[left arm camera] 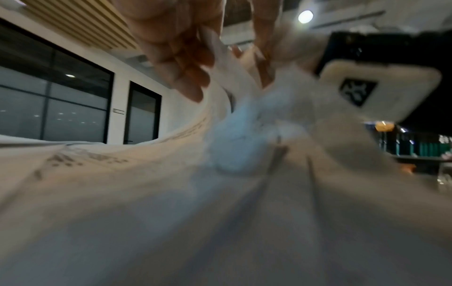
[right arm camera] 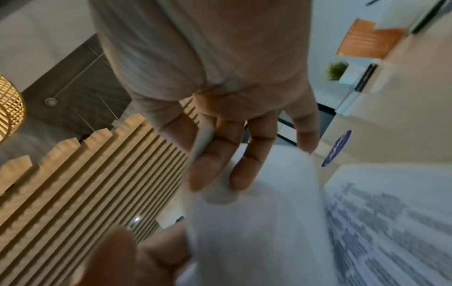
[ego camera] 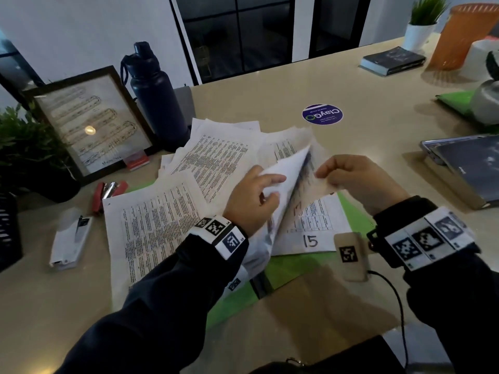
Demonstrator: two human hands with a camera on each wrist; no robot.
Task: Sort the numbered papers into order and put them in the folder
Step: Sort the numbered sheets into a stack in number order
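A green folder (ego camera: pixel 291 268) lies open on the table in front of me, and on it rests a printed sheet marked 15 (ego camera: pixel 310 240). Over that sheet my left hand (ego camera: pixel 253 197) grips a lifted sheaf of papers (ego camera: pixel 286 179), thumb on top. My right hand (ego camera: pixel 348 175) pinches the edge of one sheet (ego camera: pixel 317 194) peeled away from that sheaf; a handwritten red number shows under it. In the left wrist view blurred paper (left arm camera: pixel 171 193) fills the frame below my fingers (left arm camera: pixel 176 63). From the right wrist, my fingers (right arm camera: pixel 212 154) clamp a thin paper edge (right arm camera: pixel 204 139).
Loose printed papers (ego camera: pixel 205 163) spread to the left and behind. Along the left stand a dark bottle (ego camera: pixel 155 95), a framed picture (ego camera: pixel 91 122), a red stapler (ego camera: pixel 108 191) and a white device (ego camera: pixel 71 238). A laptop (ego camera: pixel 467 163) and another green folder (ego camera: pixel 456 99) lie right.
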